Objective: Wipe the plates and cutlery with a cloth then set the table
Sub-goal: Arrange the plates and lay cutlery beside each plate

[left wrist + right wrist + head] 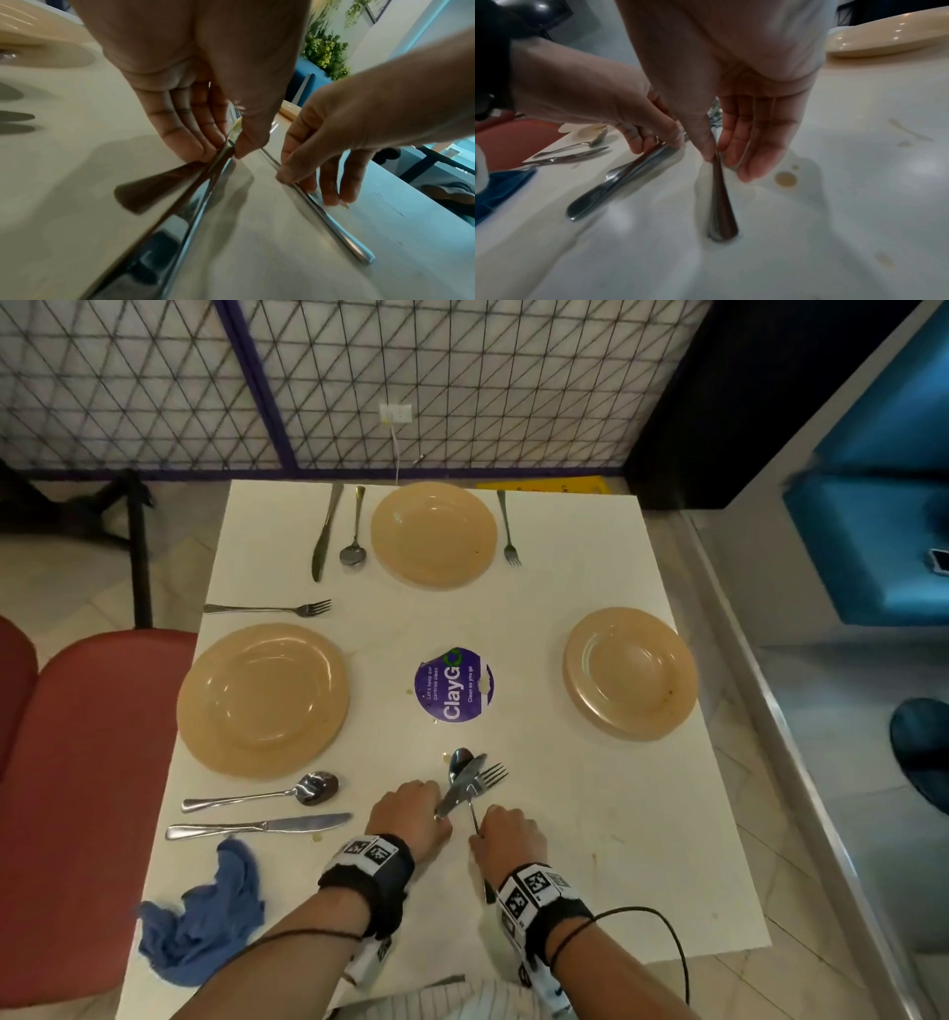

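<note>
White table [590,608] before a mesh partition [462,377], with three tan plates: far [434,534], left [263,698], right [630,672]. The far and left plates have cutlery alongside; the right plate has none. At the near centre, the left hand [411,814] pinches a knife [462,785] and spoon [458,765] together by their handles, while the right hand [508,834] pinches a fork [485,788] handle, probably separating the crossed bundle for another place setting. The blue cloth [205,911] lies crumpled at the near left edge, not in use.
</note>
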